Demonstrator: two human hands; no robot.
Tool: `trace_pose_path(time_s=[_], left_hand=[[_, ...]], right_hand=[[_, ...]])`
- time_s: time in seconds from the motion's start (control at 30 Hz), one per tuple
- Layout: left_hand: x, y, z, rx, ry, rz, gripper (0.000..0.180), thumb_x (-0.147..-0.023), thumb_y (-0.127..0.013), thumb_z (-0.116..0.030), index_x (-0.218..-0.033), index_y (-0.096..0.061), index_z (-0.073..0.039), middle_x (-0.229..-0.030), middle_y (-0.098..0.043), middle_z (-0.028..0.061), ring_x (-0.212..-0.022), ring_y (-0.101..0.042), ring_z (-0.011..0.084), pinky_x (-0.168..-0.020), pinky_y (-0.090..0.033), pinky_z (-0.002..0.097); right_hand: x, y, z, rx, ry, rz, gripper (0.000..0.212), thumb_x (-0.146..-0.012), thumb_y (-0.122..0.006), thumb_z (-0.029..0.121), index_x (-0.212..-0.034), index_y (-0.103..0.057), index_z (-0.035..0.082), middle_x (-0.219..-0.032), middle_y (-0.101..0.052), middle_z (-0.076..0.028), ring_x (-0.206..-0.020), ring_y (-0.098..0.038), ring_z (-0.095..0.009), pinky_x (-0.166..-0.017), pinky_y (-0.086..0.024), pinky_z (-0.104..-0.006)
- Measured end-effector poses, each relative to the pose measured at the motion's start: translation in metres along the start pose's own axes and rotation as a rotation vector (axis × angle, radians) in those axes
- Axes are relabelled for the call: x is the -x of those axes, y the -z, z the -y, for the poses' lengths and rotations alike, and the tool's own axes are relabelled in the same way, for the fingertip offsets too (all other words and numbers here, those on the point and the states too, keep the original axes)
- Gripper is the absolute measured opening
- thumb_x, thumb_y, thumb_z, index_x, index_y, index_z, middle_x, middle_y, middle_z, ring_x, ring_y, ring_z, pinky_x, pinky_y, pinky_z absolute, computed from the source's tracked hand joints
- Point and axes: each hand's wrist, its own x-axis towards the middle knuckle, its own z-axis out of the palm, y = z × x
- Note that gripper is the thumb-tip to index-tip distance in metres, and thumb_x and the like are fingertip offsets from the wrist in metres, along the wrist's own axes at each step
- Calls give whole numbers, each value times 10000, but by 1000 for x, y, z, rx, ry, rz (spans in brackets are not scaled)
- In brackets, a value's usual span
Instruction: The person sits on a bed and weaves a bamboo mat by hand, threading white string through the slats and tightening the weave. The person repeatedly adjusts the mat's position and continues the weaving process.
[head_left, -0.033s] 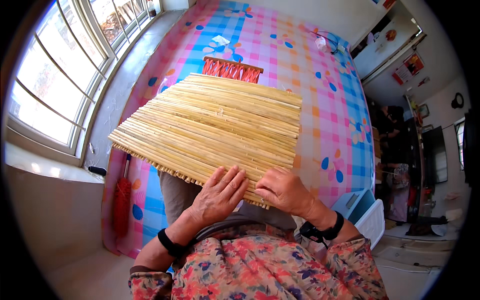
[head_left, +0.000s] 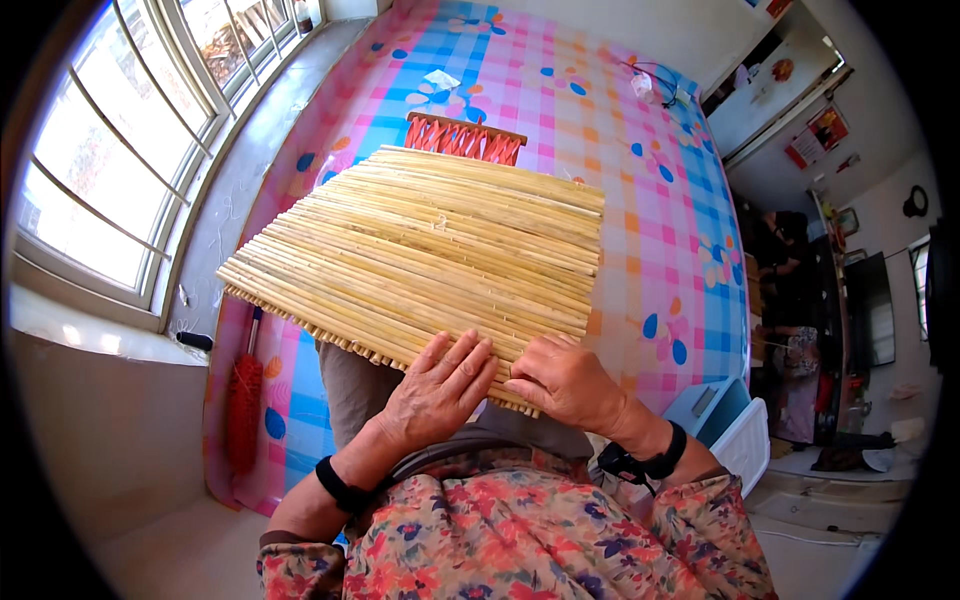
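A barred window [head_left: 130, 120] stands at the far left, with a grey sill [head_left: 225, 170] running beneath it; below the sill a red fluffy duster [head_left: 244, 410] with a blue stick lies on the bed sheet [head_left: 670, 250], which is checked in pink, blue and orange; next comes the mat [head_left: 400, 230], made of thin yellow sticks laid side by side, its left edge slanting and its middle filling the centre of the view; its near edge lies above the person's lap, over grey trousers [head_left: 350, 390]; the left hand [head_left: 435, 395], with a black band [head_left: 342, 487] at its wrist, rests flat on the mat's near edge, its fingers stretched out and gripping nothing; beyond the far edge sit a white scrap [head_left: 441, 80] and a wooden frame [head_left: 465, 138] laced with red strips; the right hand [head_left: 568, 380] is just beside the left, at the mat's near right corner, its fingers bent and its thumb drawn in toward them; whether it pinches a stick between them I cannot tell; it too has a black band [head_left: 665, 457]; right of that wrist stands a pale blue and white box [head_left: 735, 440]; a dark television [head_left: 878, 310] is at the far right.
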Motion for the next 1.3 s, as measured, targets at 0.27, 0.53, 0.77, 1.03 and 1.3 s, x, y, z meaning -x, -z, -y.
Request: trace_pose_path(time_s=[0.27,0.53,0.77,1.03,1.3], left_hand=[[1,-6,-5,-26,-23,-31,384,-870,-601,-197,-1223,-627,-50,-1361,-574,130,-1319,-501,372,-1093,-379,559],[3,-4,0,-10,-32,-77,421,-819,-654,-204,-1219,-643,-74,-1372,-580,101,-1312,-514,355,-1095,-382,544],[-1,2,2,-20,-62,-51,406,-826,-622,-200,-1209,-641,-67,-1349,-584,94,-1265,-539,339,-1058,-411,527],[1,4,5,-10,-71,-88,373,-846,-615,-206,-1189,-629,-60,-1334,-582,123,-1250,-550,327,-1025,-435,517],[-4,-1,-1,9,-121,-111,376,-858,-595,-194,-1194,-628,-29,-1282,-603,130,-1252,-567,277,-1040,-435,502]], right_hand=[[-6,-8,-8,1,90,14,169,-901,-673,206,-833,-628,57,-803,-568,-117,-798,-589,-340,-725,-480,-437],[-13,-12,0,-266,-73,-75,155,-910,-682,153,-843,-635,22,-796,-567,-143,-746,-589,-349,-638,-474,-413],[-19,-16,-5,-554,-263,-242,176,-994,-618,152,-875,-623,23,-786,-578,-58,-691,-589,-169,-657,-498,-304],[-50,-4,8,-1249,-332,-115,275,-1070,-502,277,-946,-581,45,-870,-662,-79,-755,-695,-183,-701,-584,-316],[-74,41,39,-1238,-516,-21,290,-1046,-554,332,-962,-597,58,-671,-516,11,-489,-378,-39,-441,-342,-203]])
